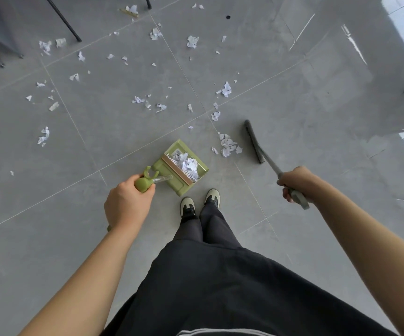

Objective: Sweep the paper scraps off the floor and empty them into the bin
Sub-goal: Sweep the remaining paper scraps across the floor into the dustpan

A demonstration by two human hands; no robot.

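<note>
Grey tile (293,98) runs under everything, and loose paper scraps (43,135) lie scattered far out on my left side, with more up toward the dark furniture legs (63,19) at the top. My left hand (126,202) has its fingers wrapped round the green grip of the dustpan (172,181), which sits on the floor just ahead of my shoes (187,207). It already carries a wad of crumpled paper, and its mouth opens up and to the right. Just beyond that mouth lies a small gathered pile of scraps (229,146), close to the pan but not in it. The broom head (253,141) stands right of the pile, its long edge running roughly top to bottom, so the pile sits between the bristles and the pan. My right hand (295,181) grips the broom handle with curled fingers and is the nearer hand to that pile.

I judge the next stroke to be a short pull leftward and toward me, into the pan's mouth. Bare tile on the right gives the broom room to swing; my feet crowd the near side. No bin is in view, and most scraps are not yet swept.
</note>
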